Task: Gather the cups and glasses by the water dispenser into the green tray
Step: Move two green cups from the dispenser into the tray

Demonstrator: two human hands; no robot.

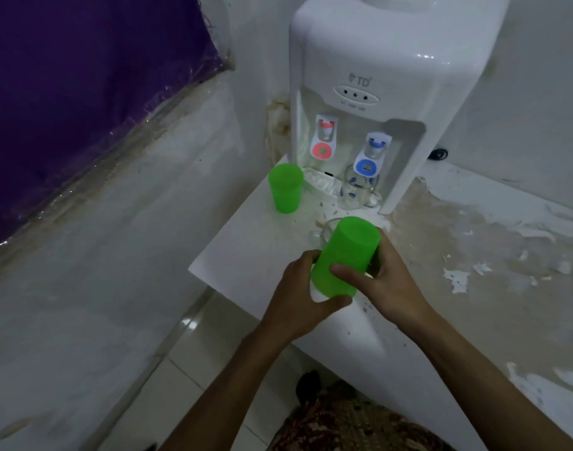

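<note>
Dispenser (369, 102): white countertop unit, back centre, on worn white counter (246, 249); red tap (324, 141) at left, blue tap (371, 157) at right.
Held cup (343, 255): green plastic, upside down, tilted, base pointing toward dispenser; lifted in front of dispenser, nearest the camera.
Left hand (298, 301): wrapped round lower rim end of held cup, thumb across front, fingers behind.
Right hand (386, 281): gripping same cup from the other side, thumb pressed on its wall, fingers hidden behind.
White item: a pale edge shows under held cup's rim, betw. the hands; can't tell what it is.
2nd cup (285, 187): green, standing inverted on counter, just left of dispenser's drip tray (321, 183), well apart from hands.
Glass mug (360, 190): clear w/ blue spots, handle to right, upright under blue tap, at front of drip tray.
2nd glass (324, 231): clear, partly hidden behind held cup, betw. hands and dispenser; upright or not, can't tell.
Counter near dispenser: stained brown to right, paint flaking.
Purple cloth (83, 76): far left of dispenser, against wall.
Floor (187, 369): pale tiles below counter edge, in front of dispenser.
Patterned garment (343, 424): bottom centre, betw. forearms.
Green tray: not in shot.
</note>
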